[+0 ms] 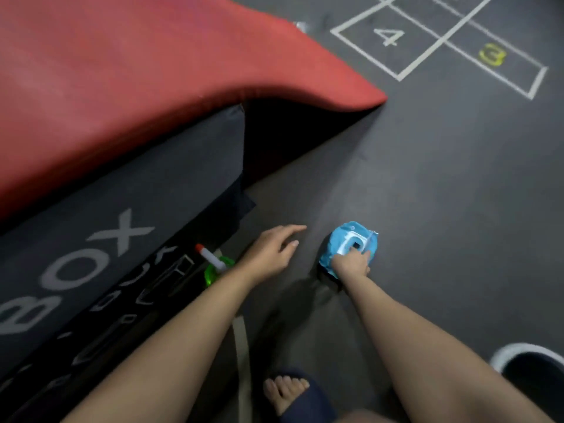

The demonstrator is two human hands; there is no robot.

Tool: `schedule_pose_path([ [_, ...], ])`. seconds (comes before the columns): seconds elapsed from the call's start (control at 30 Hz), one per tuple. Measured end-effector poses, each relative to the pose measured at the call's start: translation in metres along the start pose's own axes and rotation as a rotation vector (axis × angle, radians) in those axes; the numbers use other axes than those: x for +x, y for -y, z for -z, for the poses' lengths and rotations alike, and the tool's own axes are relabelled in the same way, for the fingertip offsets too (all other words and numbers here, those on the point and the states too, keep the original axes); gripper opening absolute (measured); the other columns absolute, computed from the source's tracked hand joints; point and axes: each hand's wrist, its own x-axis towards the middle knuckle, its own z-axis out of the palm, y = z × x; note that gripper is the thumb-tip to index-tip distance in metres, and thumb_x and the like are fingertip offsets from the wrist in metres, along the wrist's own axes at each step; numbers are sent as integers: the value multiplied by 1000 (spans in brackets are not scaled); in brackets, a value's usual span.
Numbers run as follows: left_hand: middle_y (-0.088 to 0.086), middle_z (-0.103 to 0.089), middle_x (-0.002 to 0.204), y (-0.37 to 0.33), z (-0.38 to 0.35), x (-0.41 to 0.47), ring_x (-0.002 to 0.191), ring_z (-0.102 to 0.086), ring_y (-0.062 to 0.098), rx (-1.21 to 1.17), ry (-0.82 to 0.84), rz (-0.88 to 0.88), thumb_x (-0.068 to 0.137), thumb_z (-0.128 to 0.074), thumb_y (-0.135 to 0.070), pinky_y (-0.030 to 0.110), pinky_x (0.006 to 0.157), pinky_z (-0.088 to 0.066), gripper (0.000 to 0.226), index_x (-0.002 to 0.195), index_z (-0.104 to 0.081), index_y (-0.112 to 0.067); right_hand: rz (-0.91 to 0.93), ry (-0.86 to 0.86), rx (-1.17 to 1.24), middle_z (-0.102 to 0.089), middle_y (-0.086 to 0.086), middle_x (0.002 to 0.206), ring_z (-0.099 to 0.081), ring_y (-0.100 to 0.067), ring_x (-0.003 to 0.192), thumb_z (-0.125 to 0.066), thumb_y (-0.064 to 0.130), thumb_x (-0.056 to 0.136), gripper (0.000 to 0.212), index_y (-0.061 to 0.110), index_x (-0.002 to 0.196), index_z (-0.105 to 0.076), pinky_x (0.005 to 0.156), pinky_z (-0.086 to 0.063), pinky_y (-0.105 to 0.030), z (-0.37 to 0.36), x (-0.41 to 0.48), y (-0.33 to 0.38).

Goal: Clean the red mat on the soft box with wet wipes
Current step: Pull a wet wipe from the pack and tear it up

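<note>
Wipes pack (337, 239) is being pinched at its opening by the right hand (351, 265), best being steadied by the open left hand (270, 251).

Both forearms are bare, the left forearm (183, 331) just beside the soft box (122, 193), the right forearm (412, 331) farther from it; left hand (271, 251) and right hand (351, 265) bare too; beside the soft box, one foot (285, 389) in a dark navy open-toed slipper (317, 404), toes showing.
</note>
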Motion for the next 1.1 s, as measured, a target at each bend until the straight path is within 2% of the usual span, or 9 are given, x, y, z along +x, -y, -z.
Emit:
schedule_pose_path([
  [0.1,-2,-62,136,-6,19,-7,121,-58,13,87,-10,-38,104,-56,-20,22,97,-42,40,143,-56,-27,-33,-79,172,-52,-20,135,-54,-39,120,-56,19,88,43,-2,125,-57,105,-43,-41,-3,10,-2],
  [0.27,-11,-69,120,-30,66,-62,110,-63,1,-34,-133,42,104,-56,-22,24,96,-50,33,134,-63,-33,58,-205,416,-64,-28,116,-58,-44,111,-54,22,94,35,-6,111,-66,95,-46,-44,38,-37,33],
  [0.43,-12,-72,116,-90,115,-95,106,-63,-5,147,-167,8,103,-58,-22,2,84,-41,30,130,-68,-28,263,-225,665,-71,-19,93,-64,-41,93,-54,32,81,34,7,93,-73,82,-51,-40,92,-108,68],
  [0.53,-10,-72,119,-120,136,-110,109,-64,1,146,-299,-4,102,-60,-23,15,92,-45,32,133,-66,-27,440,-220,762,-70,-14,79,-63,-35,81,-56,26,80,25,6,86,-71,73,-50,-34,128,-154,86],
  [0.67,-3,-66,130,-140,151,-144,109,-64,8,35,-528,74,98,-65,-30,20,96,-45,43,140,-58,-26,704,-212,895,-72,5,75,-64,-12,73,-61,32,79,27,16,94,-77,77,-52,-28,176,-228,103],
  [0.8,0,-58,137,-161,185,-193,112,-64,16,-252,-635,172,74,-66,-73,42,96,-57,94,152,-37,-31,964,-223,986,-73,3,88,-66,-9,83,-60,27,82,24,20,96,-78,86,-53,-32,217,-310,122],
  [0.87,7,-62,132,-176,205,-224,104,-67,18,-422,-646,174,88,-63,-65,42,93,-58,82,153,-34,-25,1091,-205,994,-73,3,80,-65,-11,77,-63,29,83,19,19,88,-78,80,-53,-36,228,-352,131],
  [1.0,8,-75,117,-195,239,-306,91,-72,22,-788,-676,52,101,-50,-52,38,81,-60,44,132,-62,-22,1284,46,1065,-75,6,85,-66,0,79,-66,18,86,15,16,94,-78,77,-52,-22,213,-433,154],
  [1.1,2,-76,89,-187,257,-361,73,-68,17,-732,-950,26,103,-54,-34,29,61,-57,27,106,-72,-14,1401,254,917,-73,8,98,-65,5,88,-64,12,84,22,17,103,-75,87,-51,-19,170,-474,168],
])
